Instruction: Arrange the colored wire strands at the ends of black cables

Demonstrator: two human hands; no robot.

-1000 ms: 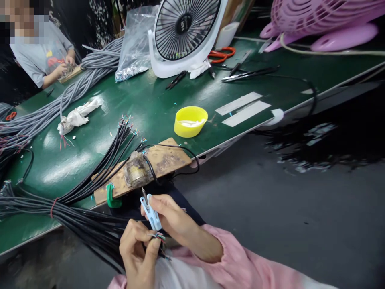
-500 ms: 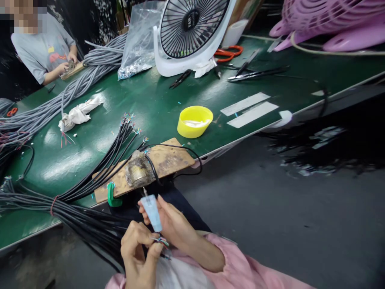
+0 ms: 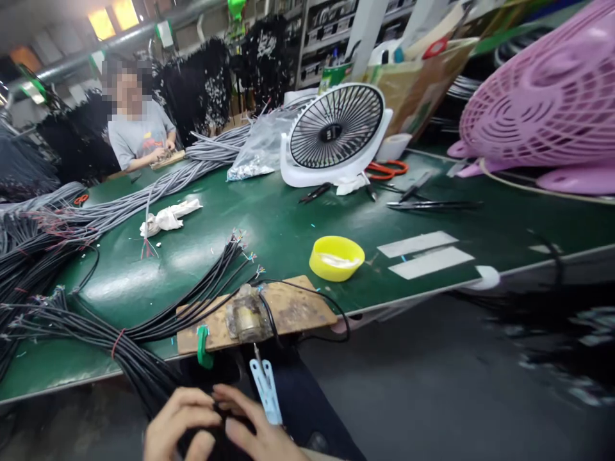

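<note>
My left hand (image 3: 180, 422) is at the bottom, beside the bundle of black cables (image 3: 139, 358), with its fingers curved and apart. Close to it, my right hand (image 3: 262, 432) also has its fingers apart. The dark area between the hands is too dim to make out. A light blue clip (image 3: 269, 394) is at the metal tip (image 3: 257, 352) of a small motor (image 3: 248, 320), just beyond my right hand. This motor sits on a stained wooden board (image 3: 298, 307) at the table edge, with a green clamp (image 3: 203, 346) at the board's left.
On the green table (image 3: 278, 218) are a yellow bowl (image 3: 336, 259), white strips (image 3: 430, 262), a white fan (image 3: 336, 131), orange-handled scissors (image 3: 389, 169), tweezers (image 3: 432, 205) and grey cables (image 3: 168, 186). A pink fan (image 3: 538, 109) stands right. Across the table sits a person (image 3: 141, 137).
The view has tilted up. My left hand no longer pinches the coloured wire ends. My right hand has let go of the blue clip, which now shows edge-on. Both hands have moved lower.
</note>
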